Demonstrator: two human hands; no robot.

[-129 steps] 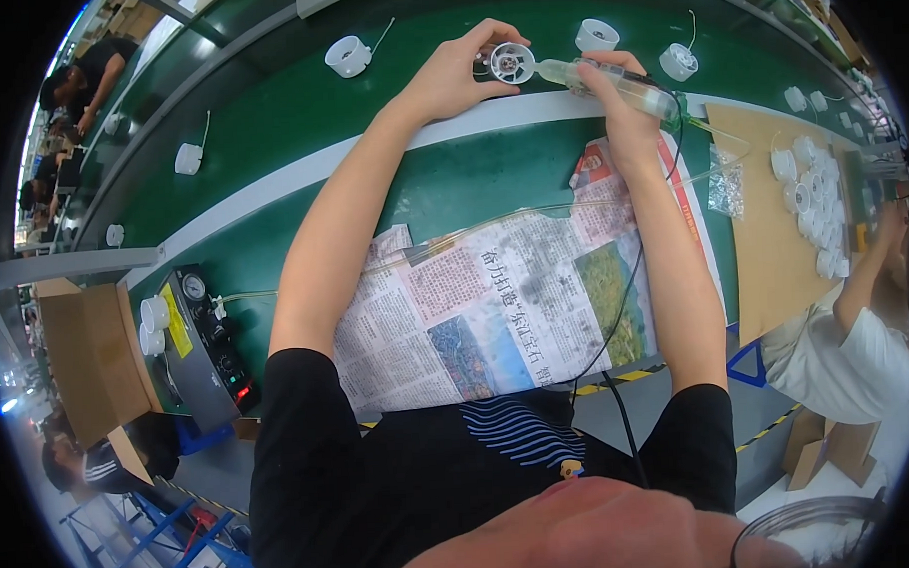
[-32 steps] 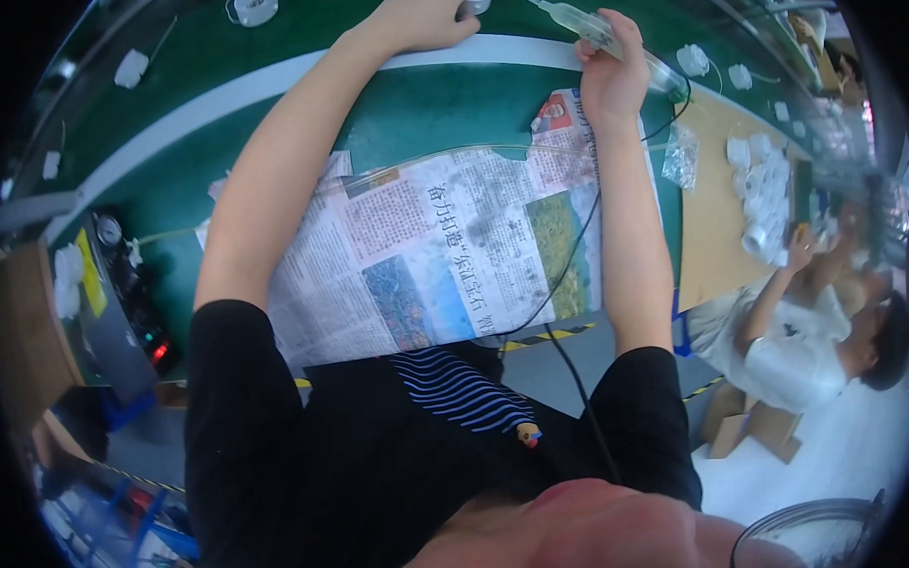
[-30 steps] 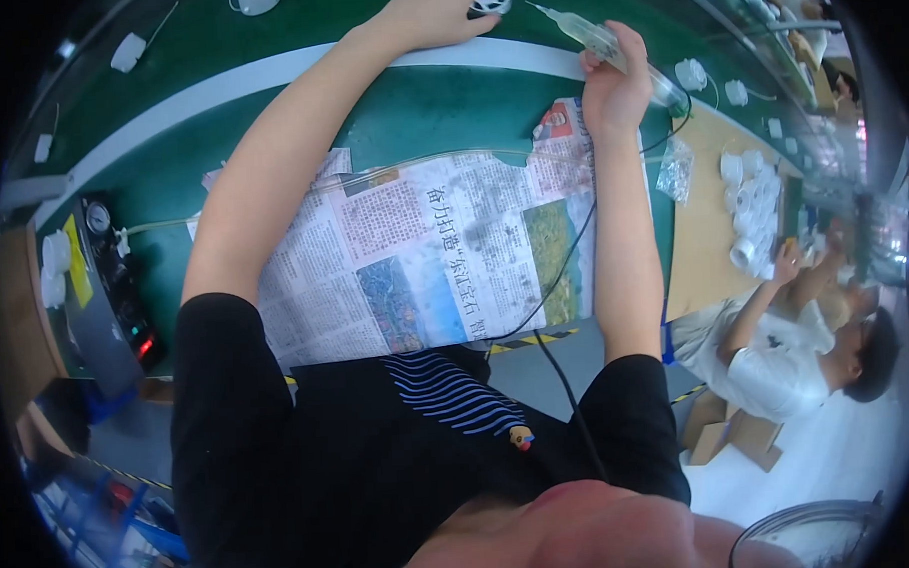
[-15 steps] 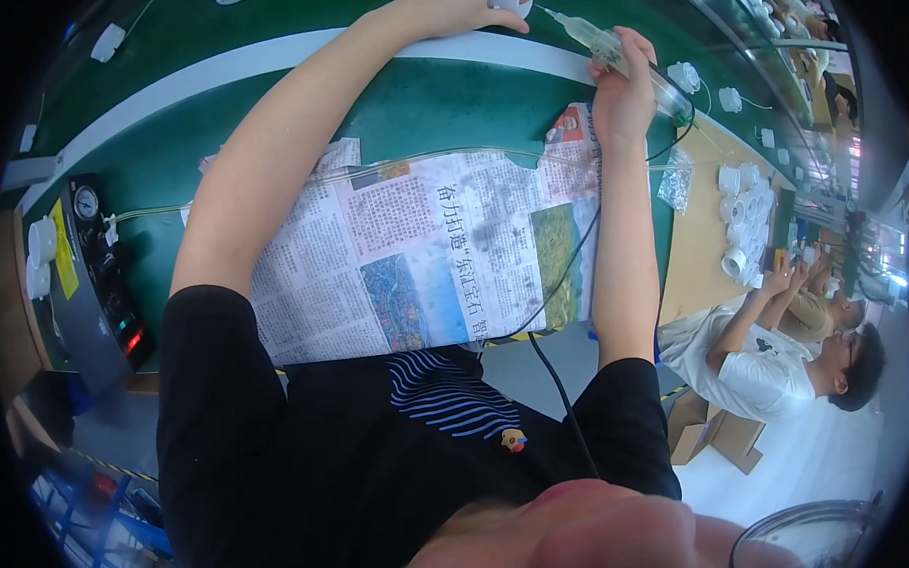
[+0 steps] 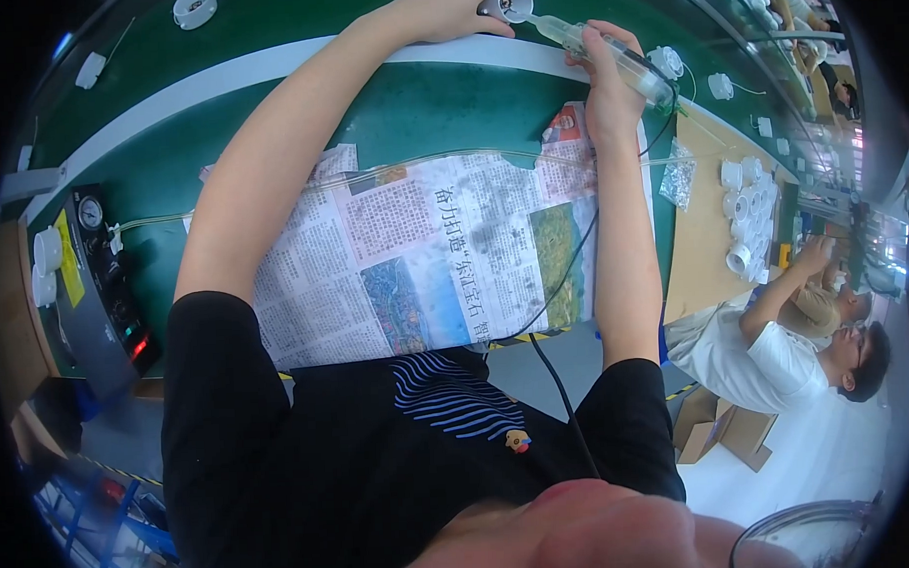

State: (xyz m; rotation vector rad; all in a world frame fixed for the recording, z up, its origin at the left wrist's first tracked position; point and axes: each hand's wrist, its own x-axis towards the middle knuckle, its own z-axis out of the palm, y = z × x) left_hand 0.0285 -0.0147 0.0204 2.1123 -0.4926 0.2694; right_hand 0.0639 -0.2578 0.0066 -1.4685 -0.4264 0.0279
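Note:
Near the far edge of the bench, my left hand (image 5: 455,12) grips a small white round housing (image 5: 493,6). Its opening faces my right side, and small parts show inside. My right hand (image 5: 613,83) is wrapped round a clear dispensing syringe (image 5: 560,30) with cloudy contents. The syringe's narrow tip is at the housing's rim; whether it touches cannot be made out. From the syringe's back end, a dark cable and a clear tube lead away. The tube (image 5: 370,170) crosses above the newspaper (image 5: 412,220) to a black dispenser box (image 5: 104,286) with a gauge and red display.
Several white housings (image 5: 740,209) stand grouped on a brown board (image 5: 695,236) at right, beside a clear plastic bag (image 5: 677,176). More white housings with wires (image 5: 665,62) sit along the green belt (image 5: 305,14). Co-workers (image 5: 776,323) sit at the right.
The housing has been tilted so its opening shows. Both hands have shifted slightly left, bringing the syringe tip to the rim. White pieces on the belt have moved left.

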